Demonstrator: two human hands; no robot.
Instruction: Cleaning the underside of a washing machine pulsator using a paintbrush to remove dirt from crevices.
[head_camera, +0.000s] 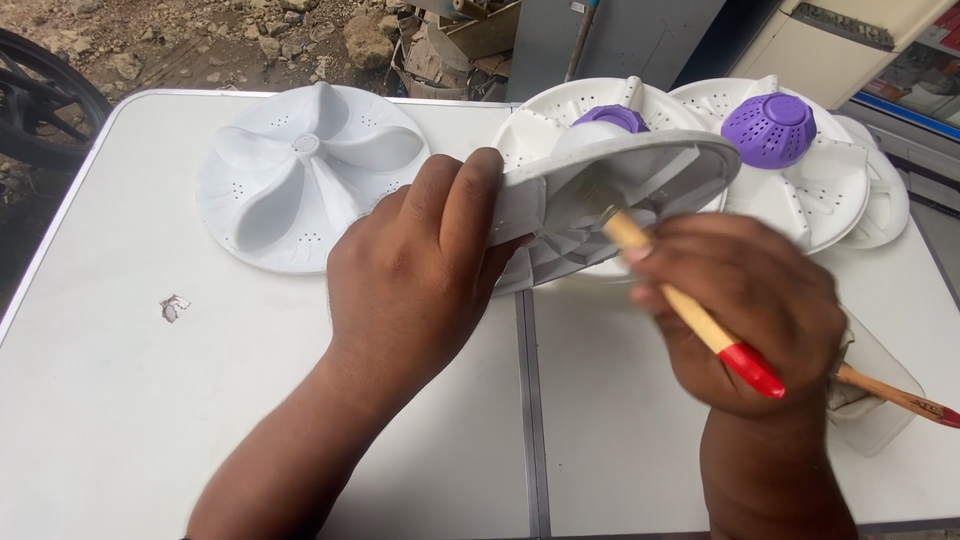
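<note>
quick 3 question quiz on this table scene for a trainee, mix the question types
1. True or false: the left hand holds a tilted white disc by its rim.
2. What does the right hand hold? A) wooden-handled brush with a red end B) spray bottle C) cloth
3. How many purple caps show on the discs behind? Count them.

Key: 1 true; 2 A; 3 two. The five-bladed white disc lies flat on the white table, untouched.

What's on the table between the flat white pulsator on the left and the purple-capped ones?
In the head view, the left hand holding a tilted white disc fills that gap.
</note>
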